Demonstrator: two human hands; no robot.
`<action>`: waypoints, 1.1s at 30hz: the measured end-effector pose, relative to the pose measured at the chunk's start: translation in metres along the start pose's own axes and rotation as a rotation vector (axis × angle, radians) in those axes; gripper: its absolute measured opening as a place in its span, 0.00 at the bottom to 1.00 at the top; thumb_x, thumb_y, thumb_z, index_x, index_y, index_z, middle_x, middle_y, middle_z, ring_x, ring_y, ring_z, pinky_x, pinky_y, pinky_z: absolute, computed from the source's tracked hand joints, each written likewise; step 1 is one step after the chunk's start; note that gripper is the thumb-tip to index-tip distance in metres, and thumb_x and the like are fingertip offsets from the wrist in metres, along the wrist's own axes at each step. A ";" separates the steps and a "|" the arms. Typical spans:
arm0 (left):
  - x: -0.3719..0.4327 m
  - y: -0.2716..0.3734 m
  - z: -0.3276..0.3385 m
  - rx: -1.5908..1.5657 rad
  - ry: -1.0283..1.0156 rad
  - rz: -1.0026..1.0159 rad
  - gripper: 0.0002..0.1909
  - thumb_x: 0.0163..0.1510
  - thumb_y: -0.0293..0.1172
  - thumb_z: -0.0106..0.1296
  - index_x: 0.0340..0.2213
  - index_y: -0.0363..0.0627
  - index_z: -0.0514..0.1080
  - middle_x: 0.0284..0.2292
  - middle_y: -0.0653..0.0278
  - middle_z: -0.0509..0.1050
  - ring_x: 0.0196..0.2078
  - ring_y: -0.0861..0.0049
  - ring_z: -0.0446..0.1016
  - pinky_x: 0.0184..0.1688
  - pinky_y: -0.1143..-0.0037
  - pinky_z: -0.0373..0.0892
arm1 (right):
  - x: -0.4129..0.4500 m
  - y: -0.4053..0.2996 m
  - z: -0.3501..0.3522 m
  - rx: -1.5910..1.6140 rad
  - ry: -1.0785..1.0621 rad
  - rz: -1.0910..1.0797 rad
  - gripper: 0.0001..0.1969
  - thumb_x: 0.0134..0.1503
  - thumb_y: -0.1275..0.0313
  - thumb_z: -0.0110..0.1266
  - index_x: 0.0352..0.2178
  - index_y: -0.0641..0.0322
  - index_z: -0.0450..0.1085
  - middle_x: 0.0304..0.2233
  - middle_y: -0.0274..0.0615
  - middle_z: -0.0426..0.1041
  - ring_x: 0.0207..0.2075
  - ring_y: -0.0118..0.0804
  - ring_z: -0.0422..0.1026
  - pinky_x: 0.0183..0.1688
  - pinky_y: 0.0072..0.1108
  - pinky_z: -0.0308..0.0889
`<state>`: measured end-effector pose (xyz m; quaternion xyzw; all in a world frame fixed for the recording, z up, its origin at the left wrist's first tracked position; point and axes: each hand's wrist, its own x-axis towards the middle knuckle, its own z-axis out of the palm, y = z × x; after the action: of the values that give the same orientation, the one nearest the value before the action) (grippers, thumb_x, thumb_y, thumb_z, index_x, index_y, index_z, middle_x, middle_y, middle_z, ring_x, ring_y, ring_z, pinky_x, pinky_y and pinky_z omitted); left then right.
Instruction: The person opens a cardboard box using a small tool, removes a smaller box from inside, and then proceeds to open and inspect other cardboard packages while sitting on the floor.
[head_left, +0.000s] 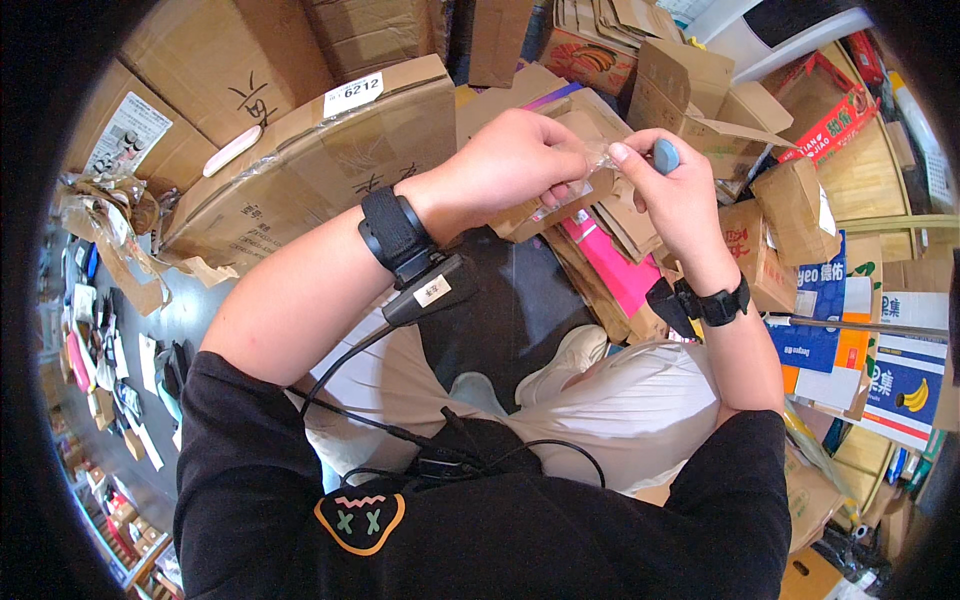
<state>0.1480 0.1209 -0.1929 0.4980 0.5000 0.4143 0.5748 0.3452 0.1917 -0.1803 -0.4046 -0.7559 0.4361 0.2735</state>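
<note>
My left hand (525, 169) pinches a strip of clear plastic tape or film (598, 156) between thumb and fingers. The other end of that film is at the thumb tip of my right hand (667, 176), which also holds a small tool with a blue-grey handle (665, 157) in its curled fingers; the tool's kind is hidden. Below both hands lies a brown cardboard box (517, 217) with clear film and a label on it. A large flat carton (322, 157) stands on edge to the left of my left hand, bearing a label and handwriting.
Flattened cardboard and a pink sheet (611, 262) lie beneath the hands. Open cartons (686, 97) and a small box (796, 210) stand at the right. Torn brown paper and tape (112, 225) hang at the left. A cable runs from my left wrist to my waist.
</note>
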 end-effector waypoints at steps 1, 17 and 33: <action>0.001 0.000 0.000 0.000 0.000 0.002 0.11 0.55 0.34 0.53 0.32 0.36 0.76 0.22 0.72 0.72 0.24 0.89 0.67 0.28 0.85 0.63 | 0.001 0.001 -0.001 -0.001 0.001 -0.002 0.11 0.54 0.66 0.61 0.32 0.64 0.73 0.25 0.30 0.71 0.24 0.18 0.65 0.24 0.13 0.62; -0.034 -0.001 -0.002 -0.446 -0.023 0.148 0.21 0.61 0.45 0.48 0.38 0.33 0.70 0.29 0.61 0.74 0.28 0.74 0.76 0.31 0.75 0.75 | -0.001 -0.001 0.026 0.350 -0.097 -0.017 0.09 0.60 0.65 0.53 0.30 0.57 0.66 0.20 0.25 0.62 0.17 0.15 0.56 0.17 0.11 0.50; -0.049 0.014 -0.012 0.064 0.221 0.338 0.22 0.55 0.38 0.56 0.44 0.33 0.65 0.31 0.57 0.76 0.29 0.79 0.75 0.33 0.77 0.72 | -0.007 -0.011 0.028 0.269 -0.062 -0.113 0.08 0.61 0.67 0.52 0.31 0.57 0.64 0.20 0.25 0.60 0.16 0.16 0.55 0.17 0.12 0.51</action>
<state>0.1289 0.0767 -0.1714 0.5442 0.4822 0.5409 0.4227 0.3235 0.1701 -0.1841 -0.3072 -0.7202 0.5297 0.3261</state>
